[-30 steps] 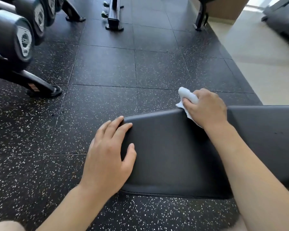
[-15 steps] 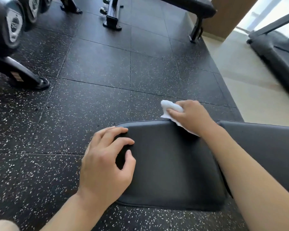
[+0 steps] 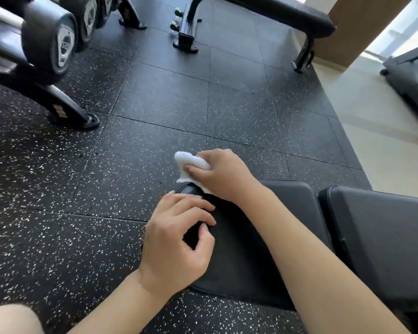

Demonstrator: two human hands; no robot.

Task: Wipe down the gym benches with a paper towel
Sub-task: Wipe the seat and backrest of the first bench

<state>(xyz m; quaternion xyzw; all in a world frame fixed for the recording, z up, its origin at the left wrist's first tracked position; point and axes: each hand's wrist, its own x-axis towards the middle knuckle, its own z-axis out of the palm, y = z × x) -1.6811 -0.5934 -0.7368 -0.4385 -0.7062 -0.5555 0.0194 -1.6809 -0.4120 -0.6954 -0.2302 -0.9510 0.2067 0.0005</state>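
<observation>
White paper towel [image 3: 191,165] bunched under right hand [image 3: 223,175] fingers, gripped at bench [image 3: 263,237] corner.

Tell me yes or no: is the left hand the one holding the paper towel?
No, the right hand grips the white paper towel at the bench pad's far corner, while the left hand rests on the pad.

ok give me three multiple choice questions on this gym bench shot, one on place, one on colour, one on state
1. Where is the paper towel?
A. at the far end corner of the bench pad
B. on the floor
C. on the dumbbell rack

2. What colour is the towel?
A. blue
B. white
C. yellow

3. What is the right hand doing?
A. hanging idle
B. lifting a dumbbell
C. gripping the towel

Answers: 1 A, the towel sits over the pad's corner; 2 B, it is plainly white; 3 C, its fingers curl round the towel.
</observation>
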